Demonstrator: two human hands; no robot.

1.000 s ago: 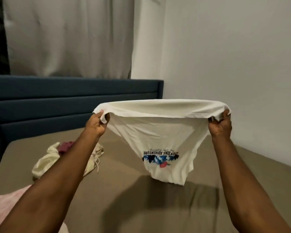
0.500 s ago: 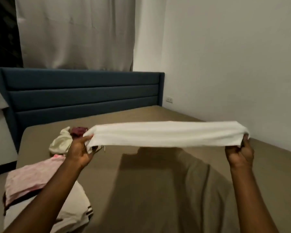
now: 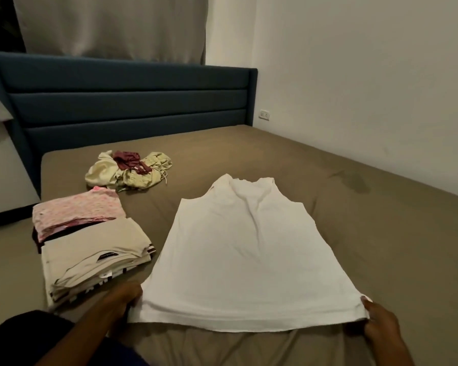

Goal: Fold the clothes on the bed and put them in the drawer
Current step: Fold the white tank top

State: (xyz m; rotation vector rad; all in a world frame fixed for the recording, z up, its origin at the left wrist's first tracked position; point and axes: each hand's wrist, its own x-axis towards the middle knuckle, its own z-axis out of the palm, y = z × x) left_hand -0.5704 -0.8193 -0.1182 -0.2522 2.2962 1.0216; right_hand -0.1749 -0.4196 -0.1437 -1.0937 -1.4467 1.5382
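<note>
A white sleeveless top [image 3: 238, 254] lies spread flat on the olive-brown bed [image 3: 368, 233], plain side up, its hem towards me. My left hand [image 3: 124, 299] grips the hem's left corner. My right hand [image 3: 378, 326] pinches the hem's right corner. To the left stands a stack of folded clothes [image 3: 90, 249], beige below and pink on top. Farther back lies a loose heap of pale yellow and maroon garments [image 3: 130, 170]. No drawer is in view.
A dark blue padded headboard [image 3: 132, 101] runs along the far end of the bed, with a grey curtain [image 3: 111, 25] above it. A white wall [image 3: 368, 75] borders the bed's right side. A dark stain [image 3: 354, 180] marks the sheet.
The top was held up stretched in the air between both hands; now it lies flat on the bed with both hands low at its hem corners. The view has tipped down.
</note>
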